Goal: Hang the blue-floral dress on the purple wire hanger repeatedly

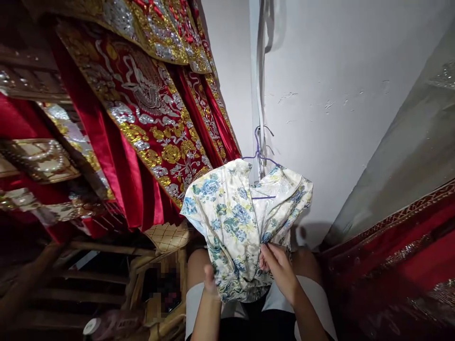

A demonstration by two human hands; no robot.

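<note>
A white short-sleeved blouse [231, 218] with blue flowers and green leaves hangs from a thin purple hanger [258, 152]. Its front is wrapped in a V at the neck, and the waist is gathered. At the lower front edge of the V, my right hand [279, 267] pinches the cloth between thumb and fingers. My left hand [211, 282] is at the blouse's lower left side, its thumb raised and apart from the cloth. The other fingers of that hand are mostly hidden by the blouse.
Red satin hangings [156, 109] with gold and silver embroidery fill the left. A bamboo rack [95, 297] and a bottle with a white cap [93, 327] are below. White wall [337, 85] lies ahead; red sequined cloth [405, 265] is at right. My knees sit under the blouse.
</note>
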